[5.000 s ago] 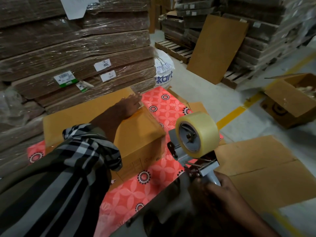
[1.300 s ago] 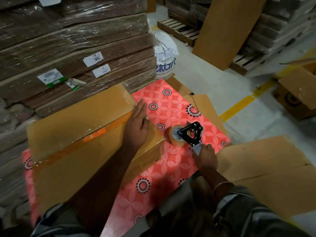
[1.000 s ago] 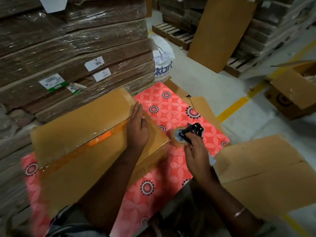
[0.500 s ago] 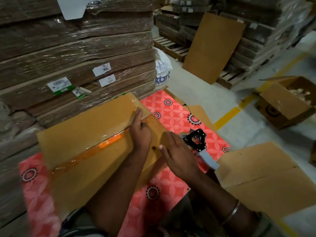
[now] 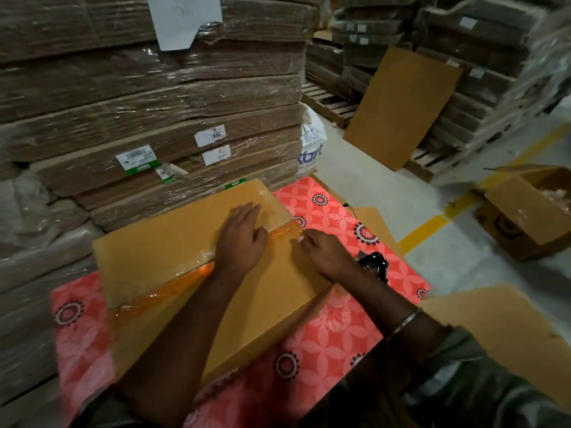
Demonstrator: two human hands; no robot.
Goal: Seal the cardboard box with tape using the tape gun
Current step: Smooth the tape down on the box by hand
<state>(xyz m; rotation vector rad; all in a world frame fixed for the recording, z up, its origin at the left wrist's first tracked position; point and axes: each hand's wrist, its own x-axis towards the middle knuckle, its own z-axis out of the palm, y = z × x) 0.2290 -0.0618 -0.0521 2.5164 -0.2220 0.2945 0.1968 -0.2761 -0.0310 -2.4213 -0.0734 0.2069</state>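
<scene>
A flat brown cardboard box is seen lying on a red sheet with a white flower pattern and black round marks, which is spread on the floor. A strip of clear tape is laid along the middle seam of the box top, from the near left edge up to the far right edge, and it looks orange where the seam shows through it.

The left hand is placed flat and open on the box top, palm down, over the taped seam near the far right end. The right hand is held just beside it, on the right part of the box; its fingertips are set on the end of the tape near the box edge, with nothing gripped in it. A thin metal bangle is worn on the right wrist.

The black tape gun is left on the red sheet, just to the right of the box, and it is partly hidden behind the right wrist. It is not touched by any hand.

Behind the box, tall stacks of flattened cardboard wrapped in clear film are seen. An open brown carton is standing on the grey floor far to the right.
</scene>
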